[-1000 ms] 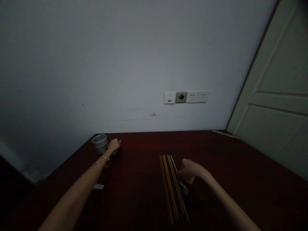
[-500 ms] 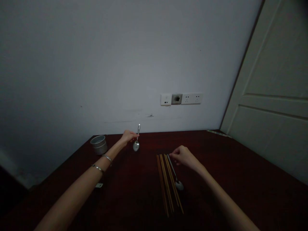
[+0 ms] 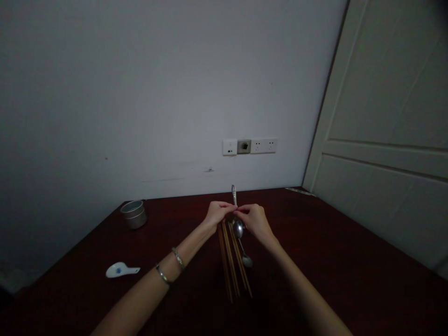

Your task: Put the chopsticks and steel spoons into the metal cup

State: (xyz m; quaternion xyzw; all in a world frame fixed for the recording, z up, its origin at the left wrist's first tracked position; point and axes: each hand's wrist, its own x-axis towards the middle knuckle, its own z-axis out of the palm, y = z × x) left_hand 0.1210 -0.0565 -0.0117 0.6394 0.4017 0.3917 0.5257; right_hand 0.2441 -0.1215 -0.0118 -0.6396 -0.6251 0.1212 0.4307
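My left hand (image 3: 216, 213) and my right hand (image 3: 254, 219) meet above the dark red table (image 3: 336, 261), both pinching the handle of a metal spoon (image 3: 237, 219) held upright, bowl down. Under them lie several wooden chopsticks (image 3: 231, 261) side by side. A second metal spoon (image 3: 244, 255) rests on the table just right of the chopsticks. Two bangles circle my left wrist.
A small metal cup (image 3: 133, 213) stands at the table's far left corner. A white ceramic spoon with a blue mark (image 3: 121, 269) lies at the left. Wall sockets (image 3: 249, 146) sit on the white wall behind. A pale door (image 3: 385, 140) is at the right.
My left hand carried the metal spoon from beside the cup rightward to the middle. My right hand let go of the other spoon and rose to join the left on the handle.
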